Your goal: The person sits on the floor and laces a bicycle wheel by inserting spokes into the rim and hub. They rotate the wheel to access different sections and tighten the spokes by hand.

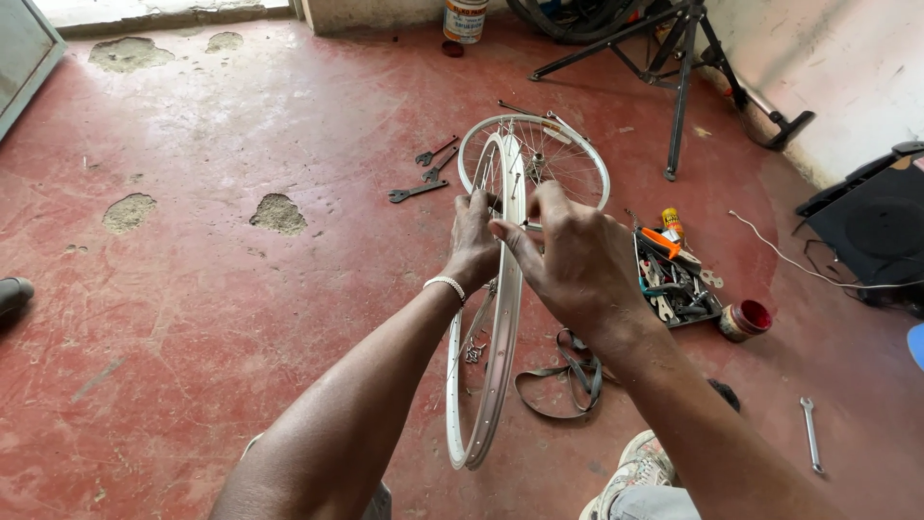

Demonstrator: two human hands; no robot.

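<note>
Rim [500,318] stands upright in my left grip [474,241], right grip [568,260] pinching at its top edge, spoked wheel [558,154] lying beyond, tool tray [674,279] right, work unfinished.

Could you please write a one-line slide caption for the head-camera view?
Both hands, left and right, grip an upright bicycle rim above a red floor strewn with wrenches.
</note>
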